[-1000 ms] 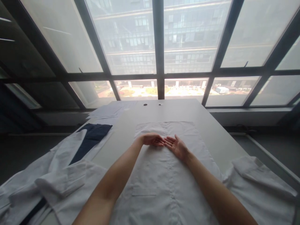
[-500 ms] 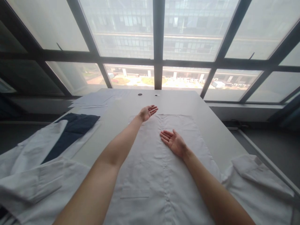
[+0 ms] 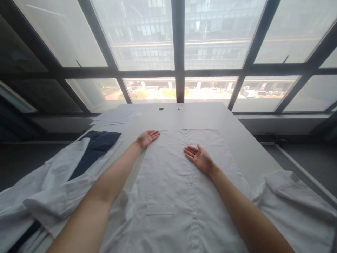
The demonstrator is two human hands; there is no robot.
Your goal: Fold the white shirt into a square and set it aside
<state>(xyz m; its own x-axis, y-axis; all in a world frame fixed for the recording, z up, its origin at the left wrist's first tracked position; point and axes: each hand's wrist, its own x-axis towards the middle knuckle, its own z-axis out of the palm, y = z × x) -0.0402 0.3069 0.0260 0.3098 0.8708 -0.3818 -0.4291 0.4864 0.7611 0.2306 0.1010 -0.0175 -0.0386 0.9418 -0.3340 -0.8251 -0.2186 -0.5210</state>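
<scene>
A white button-front coat or shirt (image 3: 163, 175) lies spread on the white table, its front seam running down the middle and a pocket showing low on the left half. At its far left corner is my left hand (image 3: 149, 138), palm turned up and fingers stretched out. My right hand (image 3: 199, 158) rests over the right half near the seam, also palm up with fingers extended. Neither hand holds anything. The garment's right sleeve (image 3: 295, 200) spreads over the table's right side; its left sleeve passes partly beneath my left forearm.
White and dark navy folded clothes (image 3: 97, 147) are piled on the left. Sheets of paper (image 3: 118, 115) lie at the table's far left. Two round holes, one of them a cable hole (image 3: 161, 109), sit near the far edge of the table (image 3: 210, 116). Large framed windows rise behind.
My left hand has moved left, from above the garment's far edge to its far left corner. My right hand stays nearly in place over the cloth. The view has shifted slightly.
</scene>
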